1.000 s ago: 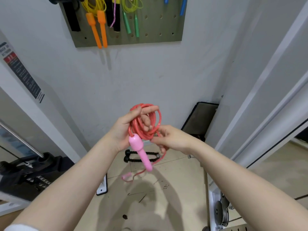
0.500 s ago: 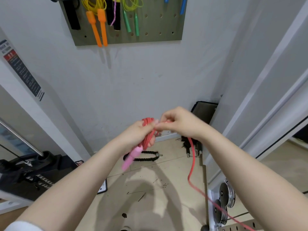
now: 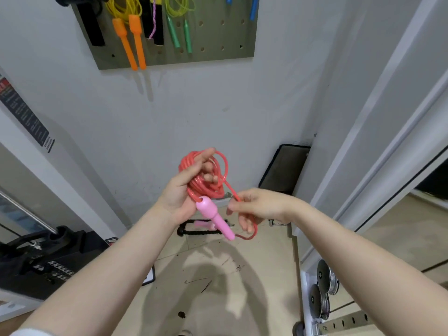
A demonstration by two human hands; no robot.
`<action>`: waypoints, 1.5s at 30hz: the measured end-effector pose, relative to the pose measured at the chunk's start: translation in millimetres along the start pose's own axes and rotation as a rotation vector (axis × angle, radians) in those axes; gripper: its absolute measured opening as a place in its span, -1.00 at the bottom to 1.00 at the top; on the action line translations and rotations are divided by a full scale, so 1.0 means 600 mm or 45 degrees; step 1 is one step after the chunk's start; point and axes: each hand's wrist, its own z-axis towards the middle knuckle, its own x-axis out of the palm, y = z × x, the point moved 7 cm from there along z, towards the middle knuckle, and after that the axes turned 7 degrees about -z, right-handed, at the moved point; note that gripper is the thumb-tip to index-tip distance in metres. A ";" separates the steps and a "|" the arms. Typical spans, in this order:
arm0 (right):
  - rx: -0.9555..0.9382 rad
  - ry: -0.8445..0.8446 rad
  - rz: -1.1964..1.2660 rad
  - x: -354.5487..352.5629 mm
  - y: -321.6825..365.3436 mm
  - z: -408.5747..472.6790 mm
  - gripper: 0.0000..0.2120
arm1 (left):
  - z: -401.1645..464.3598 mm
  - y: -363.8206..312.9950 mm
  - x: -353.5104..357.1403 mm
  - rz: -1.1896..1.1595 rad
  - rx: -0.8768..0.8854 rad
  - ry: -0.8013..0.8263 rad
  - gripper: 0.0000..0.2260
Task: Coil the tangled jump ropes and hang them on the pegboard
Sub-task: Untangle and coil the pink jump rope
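A red jump rope (image 3: 206, 183) is wound in several loops around my left hand (image 3: 184, 190), held at chest height before the wall. One pink handle (image 3: 214, 217) hangs down from the coil below my left palm. My right hand (image 3: 252, 207) pinches the loose red strand just right of the coil; the strand curves under that hand. A second pink handle (image 3: 201, 223) shows partly behind the first. The olive pegboard (image 3: 218, 35) is high on the wall, carrying yellow rope with orange handles (image 3: 131, 37), a green-handled rope (image 3: 179, 27), black handles and blue handles.
A black cable-machine handle (image 3: 198, 232) lies on the tiled floor by the wall. A black mat (image 3: 284, 169) leans in the corner. Dark gym equipment (image 3: 41, 258) stands at left, weight plates (image 3: 322, 287) and a rack at lower right.
The coil has tilted back up to face me, and my right hand has dropped from the coil's top to its lower right, drawing the long trailing strand in to a short loop.
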 end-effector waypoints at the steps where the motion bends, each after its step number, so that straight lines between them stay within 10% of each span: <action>1: 0.045 0.084 -0.090 0.017 -0.006 -0.002 -0.80 | 0.007 -0.011 -0.012 -0.083 0.077 -0.101 -0.72; 6: 0.064 0.260 -0.391 0.051 0.006 -0.010 -0.64 | 0.033 -0.038 -0.083 -0.258 0.284 -0.527 -0.82; 10: -0.207 0.030 -0.592 0.024 0.076 -0.015 -0.90 | 0.019 -0.012 -0.105 0.859 0.198 -0.561 -0.73; 13: -0.325 -0.302 -0.335 -0.026 0.101 -0.022 -0.86 | 0.003 0.026 -0.093 1.142 -0.003 -0.403 -0.87; 18: -0.328 -0.686 -0.004 -0.091 0.045 -0.020 -0.80 | -0.026 0.094 -0.043 0.709 -0.655 0.230 -0.19; 23: -0.292 -0.550 0.099 -0.066 -0.006 -0.003 -0.63 | -0.042 0.064 0.050 0.012 -0.526 0.792 -0.59; 29: -0.092 -0.114 -0.309 0.035 -0.036 0.019 -0.92 | 0.014 0.009 -0.013 0.291 0.043 -0.169 -0.78; 33: -0.029 0.010 -0.785 0.051 -0.021 0.007 -0.67 | 0.016 0.011 -0.059 0.631 0.137 -0.455 -0.83; 39: -0.285 -0.515 -1.541 -0.002 0.080 -0.037 -0.61 | 0.000 0.037 -0.044 1.149 -0.071 -0.360 -0.90; 45: -0.375 -0.645 -0.964 -0.038 0.084 -0.045 -0.18 | -0.019 0.050 -0.021 1.288 -0.636 0.054 -0.48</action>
